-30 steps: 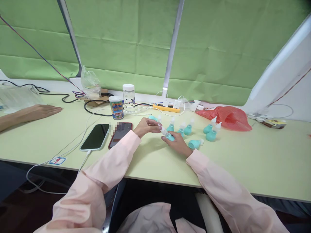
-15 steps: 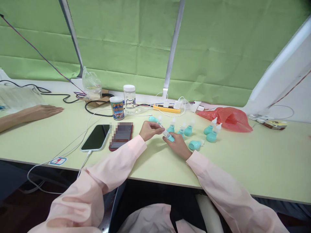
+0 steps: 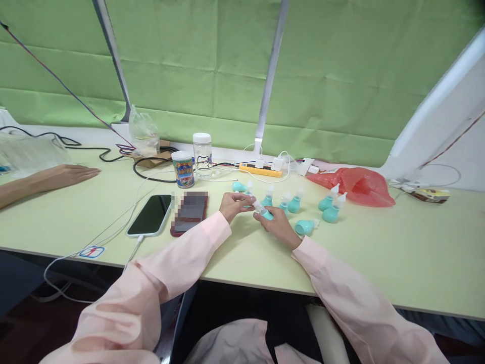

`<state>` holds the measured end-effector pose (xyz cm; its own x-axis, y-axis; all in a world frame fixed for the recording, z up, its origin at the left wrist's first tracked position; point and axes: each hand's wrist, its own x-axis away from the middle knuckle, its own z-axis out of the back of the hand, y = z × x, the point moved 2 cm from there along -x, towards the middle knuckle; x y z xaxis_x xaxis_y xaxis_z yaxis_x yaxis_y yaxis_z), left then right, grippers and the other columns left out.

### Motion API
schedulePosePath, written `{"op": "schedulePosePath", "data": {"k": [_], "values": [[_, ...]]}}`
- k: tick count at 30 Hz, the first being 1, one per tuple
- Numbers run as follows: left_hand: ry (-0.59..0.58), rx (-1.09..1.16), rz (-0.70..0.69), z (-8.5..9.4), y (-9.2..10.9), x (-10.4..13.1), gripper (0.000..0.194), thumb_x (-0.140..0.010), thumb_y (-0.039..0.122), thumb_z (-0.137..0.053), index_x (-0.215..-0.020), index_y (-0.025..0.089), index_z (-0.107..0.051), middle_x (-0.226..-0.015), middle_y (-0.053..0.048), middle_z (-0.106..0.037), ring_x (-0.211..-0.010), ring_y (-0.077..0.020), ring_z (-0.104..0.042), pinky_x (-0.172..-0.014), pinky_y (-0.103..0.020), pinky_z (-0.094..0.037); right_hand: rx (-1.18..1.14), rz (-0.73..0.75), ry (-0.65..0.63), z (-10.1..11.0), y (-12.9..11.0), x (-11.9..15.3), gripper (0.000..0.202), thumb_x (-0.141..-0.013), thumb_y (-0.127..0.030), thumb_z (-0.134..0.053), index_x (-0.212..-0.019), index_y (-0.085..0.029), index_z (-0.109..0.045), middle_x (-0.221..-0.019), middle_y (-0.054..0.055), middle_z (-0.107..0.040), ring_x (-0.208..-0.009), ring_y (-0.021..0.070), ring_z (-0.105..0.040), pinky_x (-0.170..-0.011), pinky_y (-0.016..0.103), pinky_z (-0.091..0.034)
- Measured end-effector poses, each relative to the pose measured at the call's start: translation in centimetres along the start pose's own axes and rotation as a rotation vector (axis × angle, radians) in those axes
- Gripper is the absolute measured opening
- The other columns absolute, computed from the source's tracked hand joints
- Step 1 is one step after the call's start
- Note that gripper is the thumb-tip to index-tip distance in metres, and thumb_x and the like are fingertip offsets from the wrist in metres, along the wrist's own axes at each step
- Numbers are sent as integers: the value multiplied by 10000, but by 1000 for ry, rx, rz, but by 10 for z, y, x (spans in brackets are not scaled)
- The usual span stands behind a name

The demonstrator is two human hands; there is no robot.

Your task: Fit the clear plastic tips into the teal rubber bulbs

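Both my hands are on one teal nasal aspirator [image 3: 267, 214] with a clear-white nozzle, held tilted just above the table. My right hand [image 3: 279, 226] is closed around its teal bulb, which the fingers partly cover. At the nozzle end, my left hand [image 3: 234, 206] is closed in a pinch on the white tip. Several like aspirators surround the hands: an upright one [image 3: 294, 203] behind the right hand, one lying on its side [image 3: 306, 227] to its right, and a pair [image 3: 331, 213] farther right. Another teal bulb [image 3: 238, 187] lies behind my left hand.
Left of my hands lie a charging phone [image 3: 149, 216] and a red-cased phone [image 3: 190, 212]. Behind them stand a printed can [image 3: 184, 171] and a clear jar [image 3: 202, 155]. A yellow power strip [image 3: 261, 170] and red plastic bag [image 3: 359, 187] sit at the back. Another person's hand [image 3: 78, 174] rests far left.
My left fingers have shifted slightly at the nozzle, and more of its white part shows between the hands. The other things stay where they were.
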<state>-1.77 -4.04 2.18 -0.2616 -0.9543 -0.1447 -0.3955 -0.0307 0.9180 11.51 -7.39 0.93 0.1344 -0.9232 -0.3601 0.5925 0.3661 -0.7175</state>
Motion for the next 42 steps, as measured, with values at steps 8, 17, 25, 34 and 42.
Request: {"op": "schedulePosePath", "data": {"k": [8,17,25,34,42], "values": [[-44,-48,-26,2,-3,-1,251,-476,256,-705,-612,63,-621,-607,-41,-602,-614,-139,-572,-695,-364,-488,-218,-72,-208,3,-4,-1,300,-666,-392,-493,-494,-165,-397,-392,-47,-413,-332,62,-375,-392,203,-315],[-285,-216,-13,3,2,-1,271,-524,286,-671,-687,72,-644,-734,-38,-584,-665,-122,-554,-687,-320,-501,-185,-103,-420,5,1,-2,300,-665,-379,-501,-487,-159,-402,-403,-44,-431,-328,61,-393,-386,201,-330],[-166,-241,-87,-6,5,1,280,-527,311,-662,-681,78,-635,-673,-32,-579,-624,-117,-550,-622,-285,-503,-244,-109,-375,3,-10,-2,296,-672,-392,-496,-509,-156,-420,-410,-45,-425,-327,61,-387,-386,207,-316],[-66,-182,-137,-6,4,1,262,-512,302,-672,-642,76,-640,-665,-50,-601,-604,-120,-541,-608,-274,-478,-22,140,-3,12,-9,-2,272,-701,-405,-481,-579,-163,-459,-467,-36,-442,-458,85,-429,-478,211,-337],[-217,-305,-323,-6,14,4,213,-606,314,-614,-612,106,-659,-683,-52,-561,-718,-132,-521,-645,-238,-430,-335,65,-263,11,-12,-2,303,-727,-418,-451,-564,-167,-405,-435,-52,-423,-374,60,-384,-420,201,-324]]}}
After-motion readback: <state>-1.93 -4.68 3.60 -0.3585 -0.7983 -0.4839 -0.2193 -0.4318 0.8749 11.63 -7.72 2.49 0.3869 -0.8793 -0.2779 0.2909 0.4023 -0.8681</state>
